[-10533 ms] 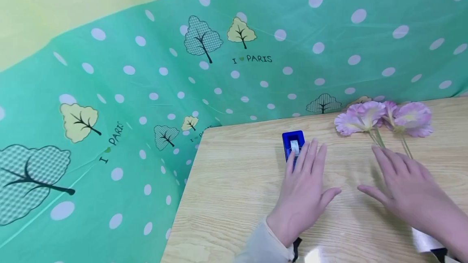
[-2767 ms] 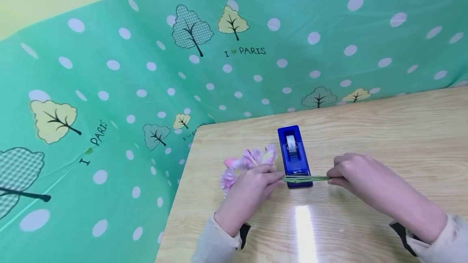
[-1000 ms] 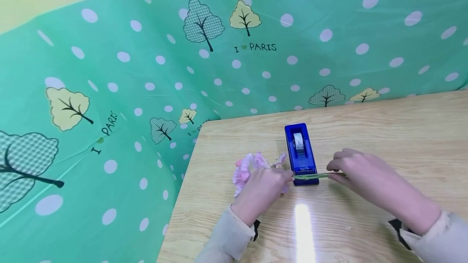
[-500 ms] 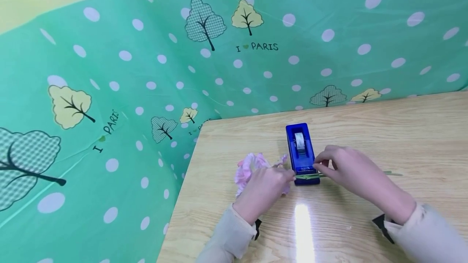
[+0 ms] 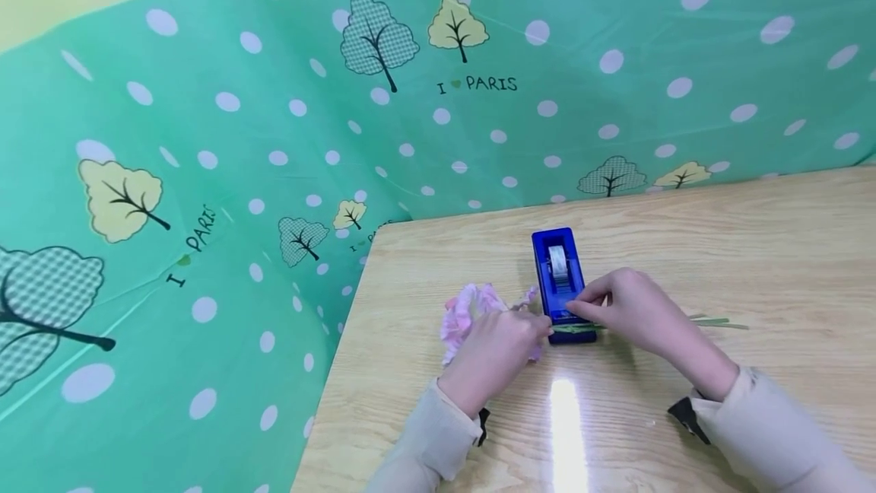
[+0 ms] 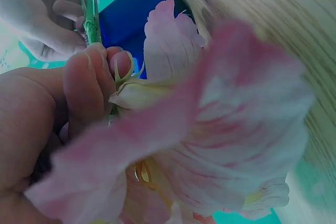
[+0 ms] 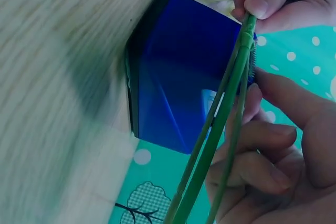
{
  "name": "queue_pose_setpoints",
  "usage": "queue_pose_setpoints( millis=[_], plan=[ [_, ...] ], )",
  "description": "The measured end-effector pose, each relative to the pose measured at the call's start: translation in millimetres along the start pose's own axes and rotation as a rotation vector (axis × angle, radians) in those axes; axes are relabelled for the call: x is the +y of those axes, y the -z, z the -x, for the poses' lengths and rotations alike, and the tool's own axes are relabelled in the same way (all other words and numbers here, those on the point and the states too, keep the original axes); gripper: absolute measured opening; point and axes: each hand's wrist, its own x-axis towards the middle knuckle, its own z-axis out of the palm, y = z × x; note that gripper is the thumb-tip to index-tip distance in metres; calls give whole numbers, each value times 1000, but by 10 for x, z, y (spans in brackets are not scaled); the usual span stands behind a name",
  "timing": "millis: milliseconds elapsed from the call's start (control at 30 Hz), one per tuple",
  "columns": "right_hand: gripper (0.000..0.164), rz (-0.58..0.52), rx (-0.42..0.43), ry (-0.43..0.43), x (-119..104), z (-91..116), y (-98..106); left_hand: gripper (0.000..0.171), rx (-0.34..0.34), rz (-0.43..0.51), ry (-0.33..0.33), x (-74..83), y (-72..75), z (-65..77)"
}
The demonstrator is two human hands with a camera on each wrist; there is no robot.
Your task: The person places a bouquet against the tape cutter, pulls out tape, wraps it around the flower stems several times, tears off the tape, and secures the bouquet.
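Note:
My left hand [image 5: 489,356] pinches the green stems [image 7: 223,119] of several pink-and-white artificial flowers [image 5: 468,318] just below the blooms. Petals [image 6: 236,135] fill much of the left wrist view. Across the front end of a blue tape dispenser [image 5: 550,287] the stems run rightward, their free ends passing behind my right wrist. A roll of clear tape [image 5: 559,263] sits in the dispenser. With thumb and forefinger at the dispenser's toothed edge, my right hand [image 5: 636,318] pinches what appears to be the tape's end; the clear film is hard to make out.
Under everything is a light wood-grain table [image 5: 753,249] with a bright light reflection at its front. A green dotted cloth [image 5: 520,135] printed with trees hangs behind and to the left, past the table's edge.
My right hand has let go of the stems and moved left to the dispenser's front, leaving the stem ends free behind the wrist. My left hand keeps its hold below the flowers.

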Motion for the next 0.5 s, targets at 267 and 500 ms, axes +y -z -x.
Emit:
queue_pose_setpoints(
  millis=[267,500],
  plan=[
    [15,-22,35,-32,1,-19,-14,9,-21,-10,-1,4,-5,-11],
    [12,-36,49,-28,-9,-22,-41,9,-42,-37,22,8,18,5]
  ],
)
